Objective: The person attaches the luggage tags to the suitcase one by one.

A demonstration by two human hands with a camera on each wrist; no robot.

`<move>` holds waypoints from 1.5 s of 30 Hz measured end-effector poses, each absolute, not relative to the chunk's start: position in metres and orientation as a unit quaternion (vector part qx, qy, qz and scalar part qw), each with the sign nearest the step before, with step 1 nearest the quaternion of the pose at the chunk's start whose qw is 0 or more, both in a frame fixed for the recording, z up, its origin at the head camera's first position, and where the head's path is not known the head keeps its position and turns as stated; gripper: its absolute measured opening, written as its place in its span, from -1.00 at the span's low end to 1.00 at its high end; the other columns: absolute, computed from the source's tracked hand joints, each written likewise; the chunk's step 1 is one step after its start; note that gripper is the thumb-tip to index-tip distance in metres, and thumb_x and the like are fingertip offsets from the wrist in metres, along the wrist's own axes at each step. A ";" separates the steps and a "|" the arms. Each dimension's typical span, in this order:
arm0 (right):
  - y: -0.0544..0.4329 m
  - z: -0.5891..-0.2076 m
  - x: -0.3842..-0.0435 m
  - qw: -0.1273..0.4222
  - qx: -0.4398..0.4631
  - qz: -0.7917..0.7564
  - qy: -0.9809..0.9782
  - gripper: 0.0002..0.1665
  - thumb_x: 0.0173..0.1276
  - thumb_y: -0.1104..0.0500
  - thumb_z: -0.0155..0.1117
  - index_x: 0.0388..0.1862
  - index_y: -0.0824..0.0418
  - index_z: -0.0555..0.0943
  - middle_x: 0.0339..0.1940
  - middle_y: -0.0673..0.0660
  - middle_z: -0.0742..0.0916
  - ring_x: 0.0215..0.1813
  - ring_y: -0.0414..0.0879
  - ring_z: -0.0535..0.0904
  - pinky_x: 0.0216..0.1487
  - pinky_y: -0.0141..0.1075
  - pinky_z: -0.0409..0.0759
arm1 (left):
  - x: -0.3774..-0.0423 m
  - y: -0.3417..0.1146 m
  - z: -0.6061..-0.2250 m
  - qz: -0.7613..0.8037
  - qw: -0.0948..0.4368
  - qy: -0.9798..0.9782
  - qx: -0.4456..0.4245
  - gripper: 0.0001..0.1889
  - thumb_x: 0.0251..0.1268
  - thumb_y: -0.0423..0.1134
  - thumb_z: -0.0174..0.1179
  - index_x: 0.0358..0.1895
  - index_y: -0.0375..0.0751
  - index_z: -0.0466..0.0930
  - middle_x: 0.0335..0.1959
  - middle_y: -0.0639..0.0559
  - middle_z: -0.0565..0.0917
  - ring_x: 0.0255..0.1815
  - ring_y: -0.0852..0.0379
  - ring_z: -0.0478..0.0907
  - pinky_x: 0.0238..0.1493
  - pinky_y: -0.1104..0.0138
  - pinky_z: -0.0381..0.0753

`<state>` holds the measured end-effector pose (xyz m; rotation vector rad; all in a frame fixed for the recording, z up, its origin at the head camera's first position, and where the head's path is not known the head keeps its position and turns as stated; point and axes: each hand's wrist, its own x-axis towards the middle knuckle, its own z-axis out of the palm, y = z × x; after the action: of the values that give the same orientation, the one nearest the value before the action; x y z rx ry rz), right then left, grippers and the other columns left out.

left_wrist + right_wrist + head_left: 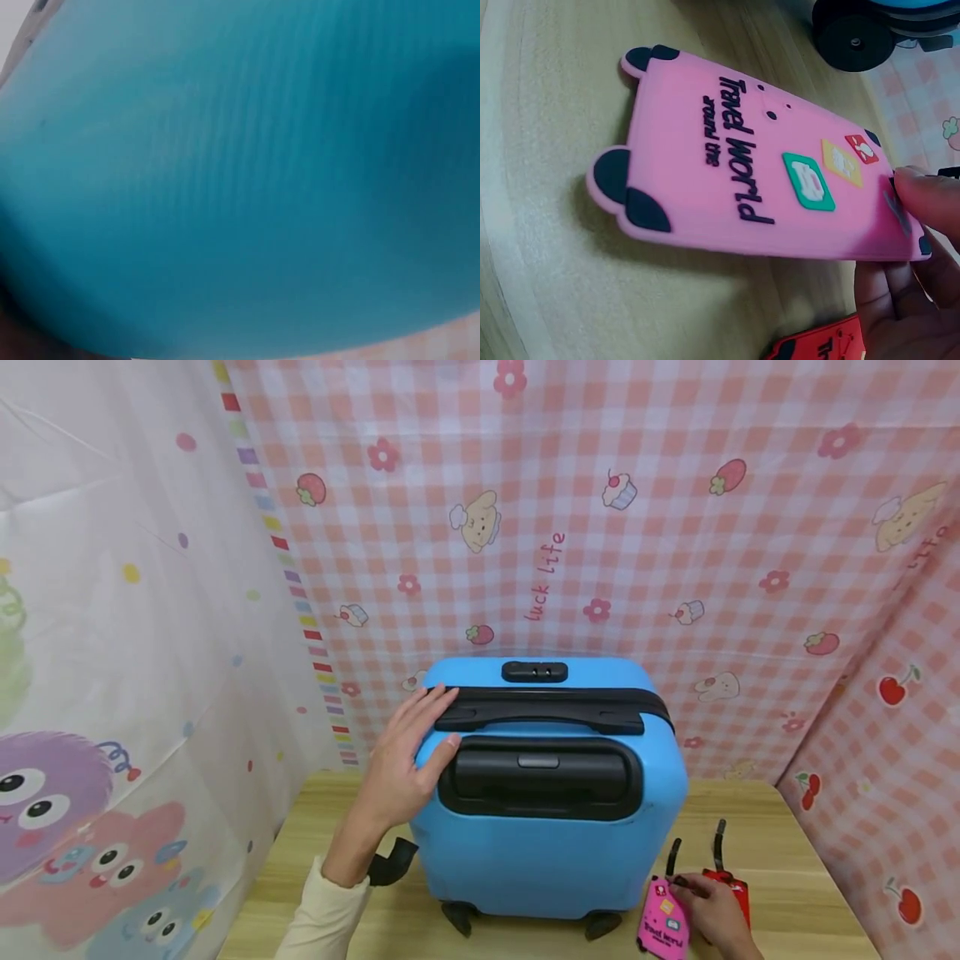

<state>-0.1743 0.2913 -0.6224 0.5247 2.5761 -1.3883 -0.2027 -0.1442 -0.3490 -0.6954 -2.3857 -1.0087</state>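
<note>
A blue hard-shell suitcase (525,860) stands upright on its wheels, its black carry handle on top. My left hand (405,760) rests on its upper left corner, fingertips at the end of that handle. In the left wrist view the blue shell (240,180) fills nearly everything. To the right of the suitcase, my right hand (716,910) pinches a pink luggage tag (663,920) by its strap end. The right wrist view shows the thumb on the tag's face, which reads "Travel World", with fingers beneath it; the tag is tilted up off the wood.
A red luggage tag (738,893) with a black strap lies on the wooden table (787,902), partly behind my right hand. Checked cloth (660,410) hangs behind and at the right; a white cartoon-printed cloth (150,652) hangs at the left.
</note>
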 end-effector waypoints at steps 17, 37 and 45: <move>0.286 -0.585 -0.176 0.047 0.160 -0.490 0.856 -0.71 0.44 0.24 0.24 0.06 0.33 0.69 0.02 0.28 0.75 0.14 0.23 0.60 0.12 0.07 0.56 | -0.209 -0.146 -0.350 -0.391 0.207 -0.859 -0.260 -0.49 0.45 -0.06 0.08 0.43 0.00 0.39 0.51 -0.06 0.28 0.59 -0.14 0.01 0.46 -0.23 0.05; 0.298 -0.501 -0.173 -0.014 0.106 -0.502 0.858 -0.53 0.50 -0.01 0.18 0.14 0.34 0.63 -0.09 0.14 0.73 -0.24 -0.18 0.59 -0.23 -0.32 0.64 | -0.209 -0.146 -0.352 -0.402 0.216 -0.851 -0.261 -0.50 0.45 -0.07 0.09 0.42 0.02 0.41 0.51 -0.02 0.30 0.57 -0.13 0.05 0.47 -0.22 0.05; 0.298 -0.481 -0.171 -0.070 0.061 -0.494 0.864 -0.55 0.48 -0.01 0.21 0.11 0.30 0.66 -0.10 0.00 0.76 -0.21 -0.32 0.60 -0.19 -0.41 0.61 | -0.208 -0.144 -0.350 -0.405 0.212 -0.850 -0.260 -0.50 0.45 -0.07 0.09 0.41 0.01 0.41 0.51 -0.02 0.30 0.58 -0.14 0.04 0.47 -0.22 0.04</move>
<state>-0.1709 0.2985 -0.4806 0.2013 2.8437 -1.6260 -0.2084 -0.1442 -0.3504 -0.7222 -2.3618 -1.1250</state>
